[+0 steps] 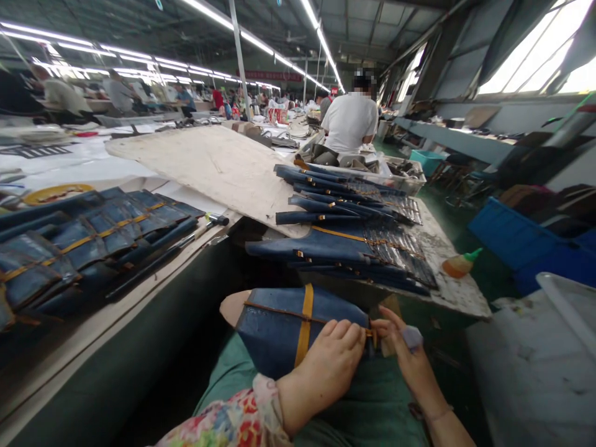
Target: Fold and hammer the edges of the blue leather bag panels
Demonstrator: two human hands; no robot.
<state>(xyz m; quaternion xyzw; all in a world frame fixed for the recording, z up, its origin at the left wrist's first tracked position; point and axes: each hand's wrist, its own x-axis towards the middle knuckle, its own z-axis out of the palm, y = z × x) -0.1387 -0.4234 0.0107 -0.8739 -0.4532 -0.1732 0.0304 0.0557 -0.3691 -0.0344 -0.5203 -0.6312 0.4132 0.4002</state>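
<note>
- A co-worker in a white shirt (350,123) is seen from behind.
- Long tube lights (310,12) are hung beneath the roof.
- A red banner (284,76) is hung far back.
- Windows (526,59) at the right are partly covered by dark curtains (512,34).
- Brown and dark material (526,202) is heaped beside a blue crate (507,233).

Far beyond the right hand (405,347), fluorescent tubes (209,13) line the ceiling (358,28); to its upper right, bright windows (535,53) overlook a dark green floor (451,228).
</note>
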